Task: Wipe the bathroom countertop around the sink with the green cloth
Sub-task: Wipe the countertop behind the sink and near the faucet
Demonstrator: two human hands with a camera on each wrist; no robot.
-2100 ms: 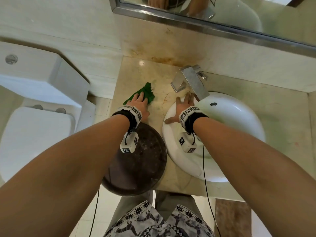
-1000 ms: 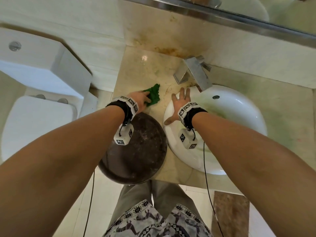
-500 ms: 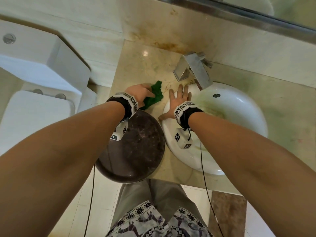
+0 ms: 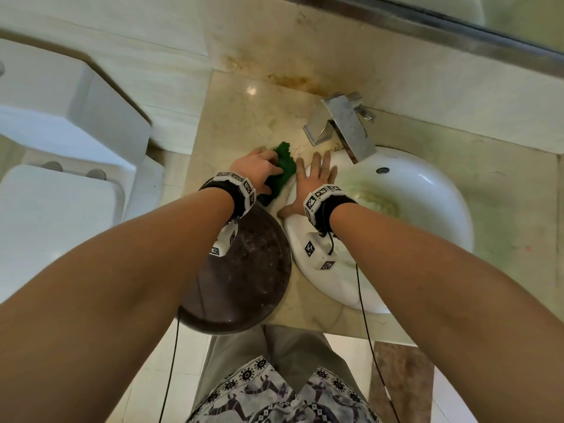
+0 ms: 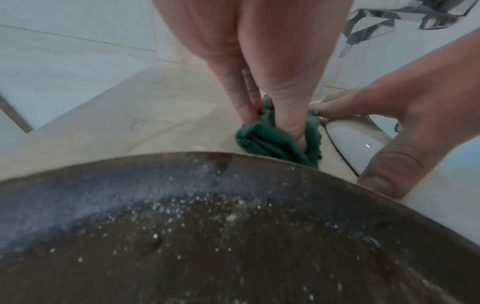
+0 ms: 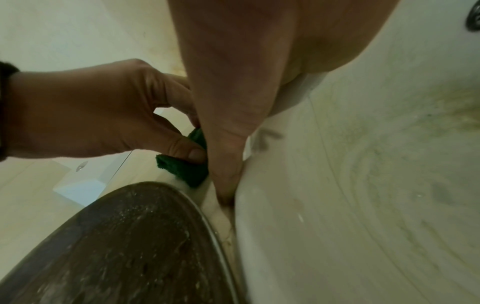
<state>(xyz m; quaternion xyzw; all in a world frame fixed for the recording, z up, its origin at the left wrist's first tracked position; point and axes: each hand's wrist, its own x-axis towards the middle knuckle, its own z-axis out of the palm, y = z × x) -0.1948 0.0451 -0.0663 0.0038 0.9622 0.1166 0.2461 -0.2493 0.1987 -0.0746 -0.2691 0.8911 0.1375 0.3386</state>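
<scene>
Left hand (image 4: 255, 167) grasps green cloth (image 4: 282, 172) on countertop (image 4: 244, 117); thumb pinch (right wrist view only). Right hand (image 4: 314, 181) flat, released, on sink (image 4: 427, 209) rim.

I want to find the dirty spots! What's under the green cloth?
The green cloth, gripped by the left hand, lies on the beige countertop beside the sink. Any dirt underneath is covered.

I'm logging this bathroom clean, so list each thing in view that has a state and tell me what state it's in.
green cloth: bunched, pressed on the countertop beside the sink.
left hand: grips the cloth.
right hand: flat, fingers spread on the sink rim.
sink: yellow-green staining inside the bowl.
faucet: no water running.
countertop: rusty stains along the back edge.
dark round tray: speckled with residue, overhanging the counter's front edge.
toilet lid: closed.
</scene>
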